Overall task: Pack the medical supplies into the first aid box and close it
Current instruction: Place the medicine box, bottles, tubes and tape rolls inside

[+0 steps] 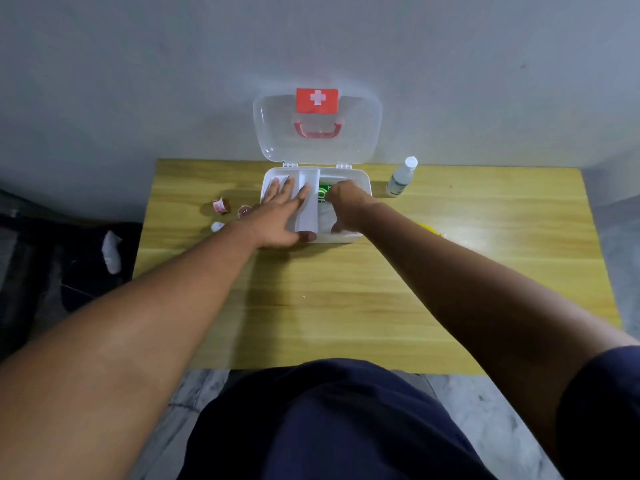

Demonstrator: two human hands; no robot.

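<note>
Head view, upper centre: right hand [346, 207] curls its fingers [341, 187] onto the green packet [323, 195], which lies lengthwise up-frame in the first aid box [364, 183]. Left hand [282, 213] presses flat beside it, fingers straight.

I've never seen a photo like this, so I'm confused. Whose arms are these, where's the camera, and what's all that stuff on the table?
There is no robot here, just a person packing. The camera sits on their head and looks down, so you see their own two arms. On the wooden table stands a first aid box, its clear lid open against the wall. The left hand lies flat, fingers straight, on the white insert inside the box. The right hand reaches into the box's right part, fingers curled at a green packet; whether it grips it is hard to tell. Not yet packed: a small bottle right of the box and little tape rolls to its left.
</note>
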